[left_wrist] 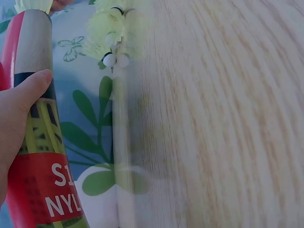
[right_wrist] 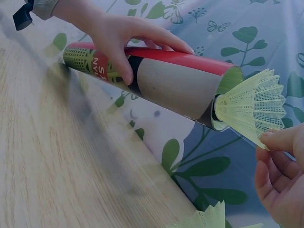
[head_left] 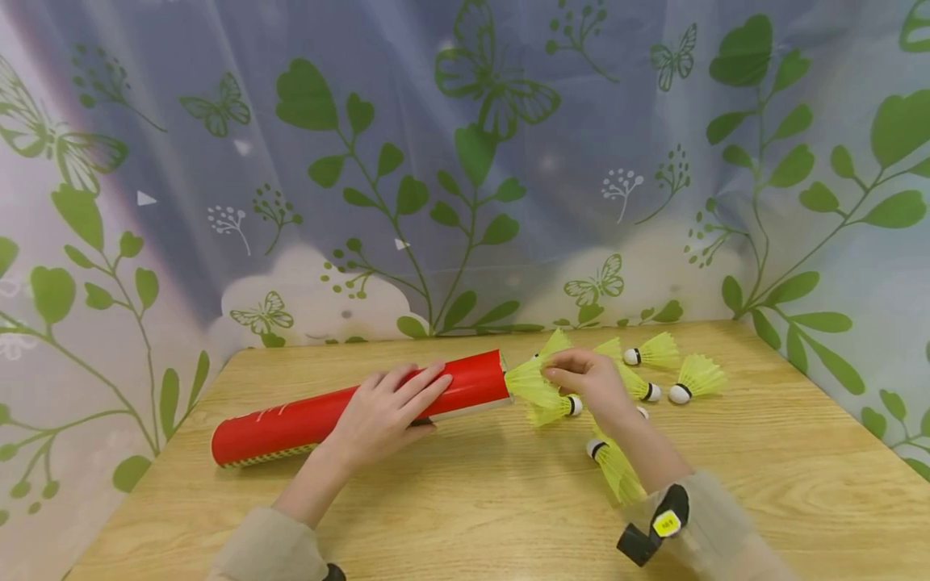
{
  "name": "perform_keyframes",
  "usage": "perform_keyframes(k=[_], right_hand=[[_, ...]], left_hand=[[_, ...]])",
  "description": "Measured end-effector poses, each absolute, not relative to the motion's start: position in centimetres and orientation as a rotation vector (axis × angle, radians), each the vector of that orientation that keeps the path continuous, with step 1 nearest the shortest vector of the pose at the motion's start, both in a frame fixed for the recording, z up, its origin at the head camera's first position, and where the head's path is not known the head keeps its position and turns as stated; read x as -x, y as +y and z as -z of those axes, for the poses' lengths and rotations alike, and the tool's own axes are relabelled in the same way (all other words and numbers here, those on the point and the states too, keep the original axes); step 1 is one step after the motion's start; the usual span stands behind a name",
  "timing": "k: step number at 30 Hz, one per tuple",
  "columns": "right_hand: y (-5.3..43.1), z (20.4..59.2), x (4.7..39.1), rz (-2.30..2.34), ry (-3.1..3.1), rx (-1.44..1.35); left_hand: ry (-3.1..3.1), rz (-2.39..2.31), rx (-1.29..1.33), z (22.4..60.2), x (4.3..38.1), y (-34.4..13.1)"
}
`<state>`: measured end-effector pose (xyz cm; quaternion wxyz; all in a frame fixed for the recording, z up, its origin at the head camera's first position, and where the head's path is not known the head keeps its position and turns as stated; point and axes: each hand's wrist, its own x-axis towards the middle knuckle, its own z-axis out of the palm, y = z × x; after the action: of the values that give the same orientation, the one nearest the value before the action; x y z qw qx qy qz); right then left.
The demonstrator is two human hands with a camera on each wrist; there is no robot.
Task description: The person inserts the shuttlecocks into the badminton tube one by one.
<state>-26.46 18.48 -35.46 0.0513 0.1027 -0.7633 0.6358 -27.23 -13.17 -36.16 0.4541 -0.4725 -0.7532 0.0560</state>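
Observation:
A long red shuttlecock tube (head_left: 291, 424) lies slanted across the table, its mouth toward the right. My left hand (head_left: 388, 415) grips it near the middle, fingers over the top and thumb along the near side. At the mouth, a yellow shuttlecock (right_wrist: 254, 104) sits cork first inside the opening, its skirt flaring outside. My right hand (right_wrist: 285, 166) pinches the skirt's edge between thumb and forefinger. In the left wrist view the tube (left_wrist: 35, 45) shows a pale band and printed label, with the left thumb lying across it.
Several loose yellow shuttlecocks lie on the wooden table (head_left: 472, 516) around the right hand. One (head_left: 701, 378) is farthest right, and another (head_left: 616, 472) lies below the right wrist. A patterned curtain (head_left: 407, 161) hangs behind the table's back edge.

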Motion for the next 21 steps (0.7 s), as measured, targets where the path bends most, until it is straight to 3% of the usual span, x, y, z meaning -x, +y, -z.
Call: perform_keyframes(k=[21], right_hand=[[16.7,35.7,26.8,-1.956,-2.342,-0.301]], left_hand=[[-1.854,-0.132,1.176,36.4,27.3,-13.1]])
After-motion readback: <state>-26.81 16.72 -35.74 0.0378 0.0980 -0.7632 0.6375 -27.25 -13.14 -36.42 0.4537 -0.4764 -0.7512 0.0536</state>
